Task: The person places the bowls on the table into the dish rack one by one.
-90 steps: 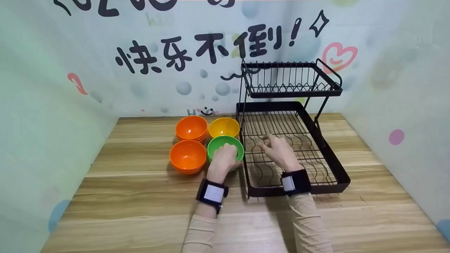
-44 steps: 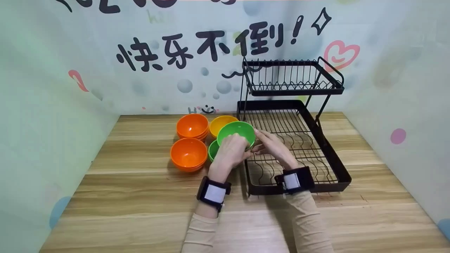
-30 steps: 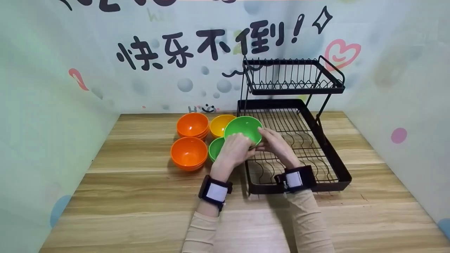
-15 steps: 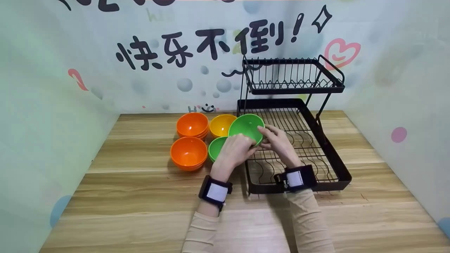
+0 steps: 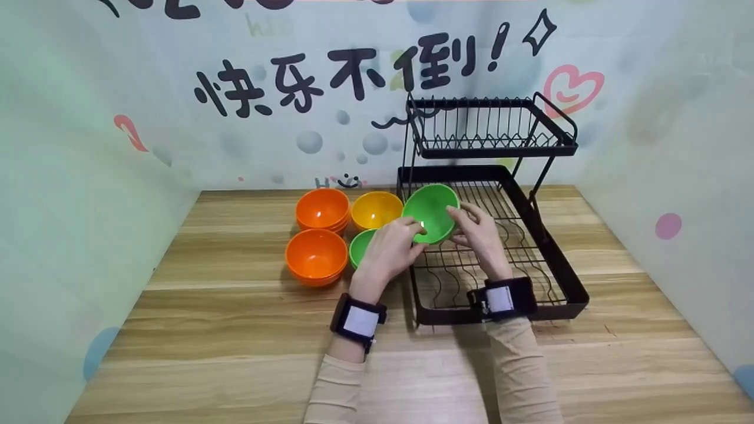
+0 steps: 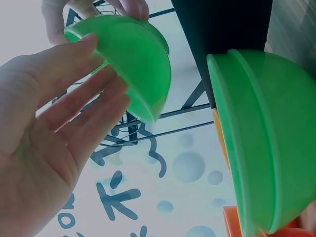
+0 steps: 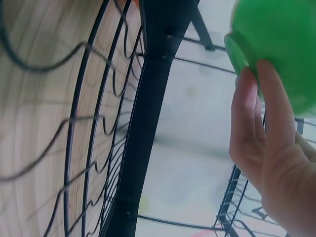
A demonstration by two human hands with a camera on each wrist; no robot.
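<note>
Two orange bowls (image 5: 318, 235) well left of the left hand, a yellow bowl (image 5: 374, 209) just beyond it, a second green bowl (image 5: 360, 248) tucked under its knuckles. Left hand (image 5: 389, 252) — fingers nearly straight, tips touching the near edge of the lifted green bowl (image 5: 430, 212). Bowl tilted, held up between both hands over the dish rack (image 5: 554, 259). Right hand (image 5: 480, 238) — fingers curled on the bowl's right rim, thumb behind.

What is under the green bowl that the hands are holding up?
Under the green bowl lie the black wires of the rack's bottom shelf, bare there. The right hand hides some wires beside it.
</note>
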